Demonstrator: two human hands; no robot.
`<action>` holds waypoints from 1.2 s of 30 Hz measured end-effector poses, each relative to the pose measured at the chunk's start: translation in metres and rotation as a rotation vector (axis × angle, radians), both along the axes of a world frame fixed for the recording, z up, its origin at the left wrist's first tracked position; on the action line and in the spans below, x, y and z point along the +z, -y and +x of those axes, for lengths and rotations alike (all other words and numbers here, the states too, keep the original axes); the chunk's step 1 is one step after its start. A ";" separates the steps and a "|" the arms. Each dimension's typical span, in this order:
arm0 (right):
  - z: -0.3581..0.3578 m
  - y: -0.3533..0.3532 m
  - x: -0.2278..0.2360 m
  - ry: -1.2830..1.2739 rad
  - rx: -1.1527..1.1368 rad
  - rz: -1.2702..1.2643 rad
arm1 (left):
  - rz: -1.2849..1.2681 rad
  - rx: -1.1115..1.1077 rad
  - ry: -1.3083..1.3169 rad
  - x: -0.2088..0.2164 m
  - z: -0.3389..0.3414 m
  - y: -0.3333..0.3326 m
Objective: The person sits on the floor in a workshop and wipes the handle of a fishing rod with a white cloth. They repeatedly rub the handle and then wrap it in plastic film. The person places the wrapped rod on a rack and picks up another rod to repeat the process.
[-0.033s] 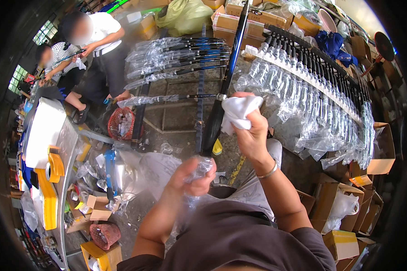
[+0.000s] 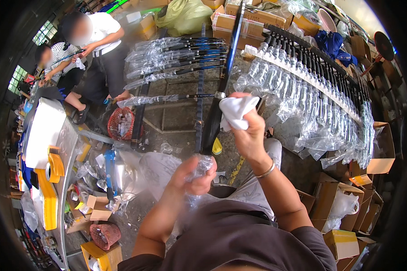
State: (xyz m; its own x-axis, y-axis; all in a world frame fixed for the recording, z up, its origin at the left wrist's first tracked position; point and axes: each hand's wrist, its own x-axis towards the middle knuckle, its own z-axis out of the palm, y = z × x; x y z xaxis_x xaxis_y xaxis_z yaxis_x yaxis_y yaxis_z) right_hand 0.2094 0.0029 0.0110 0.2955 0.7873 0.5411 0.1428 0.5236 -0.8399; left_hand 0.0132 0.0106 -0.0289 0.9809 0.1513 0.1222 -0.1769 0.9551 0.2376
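Observation:
A fishing rod [image 2: 214, 118] with a thick black grip and a blue-black shaft rises from my lap to the top edge, leaning slightly right. My left hand [image 2: 180, 178] is closed around its butt end, where crumpled clear plastic film [image 2: 201, 167] covers the grip. In my right hand [image 2: 250, 137] a folded white cloth [image 2: 238, 111] is pinched, close against the rod just above the grip, beside the metal ring. Part of the cloth hides my right fingertips.
On the left, bagged rods [image 2: 158, 63] lie across a metal rack. More bagged rods [image 2: 303, 86] line a white notched holder at right. Two people work at far left. Near them are a red basket [image 2: 121, 123] and a table [image 2: 68, 162]. Cardboard boxes [image 2: 337, 203] stand at right.
The rod's upper part has swung slightly left. My right hand and the cloth have shifted a little left with it. My left hand keeps its hold.

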 end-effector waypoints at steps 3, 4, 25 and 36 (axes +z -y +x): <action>-0.024 0.019 -0.009 -0.215 0.095 -0.132 | 0.012 0.071 -0.039 0.003 0.004 0.001; -0.025 0.024 -0.019 -0.090 0.163 -0.046 | 0.009 0.086 -0.069 0.003 0.002 -0.002; 0.012 0.018 0.019 0.562 -0.259 0.017 | 1.328 0.653 -1.060 0.041 0.012 0.012; 0.019 0.012 0.005 0.201 -0.074 -0.013 | 0.366 0.261 -0.567 0.035 -0.003 0.001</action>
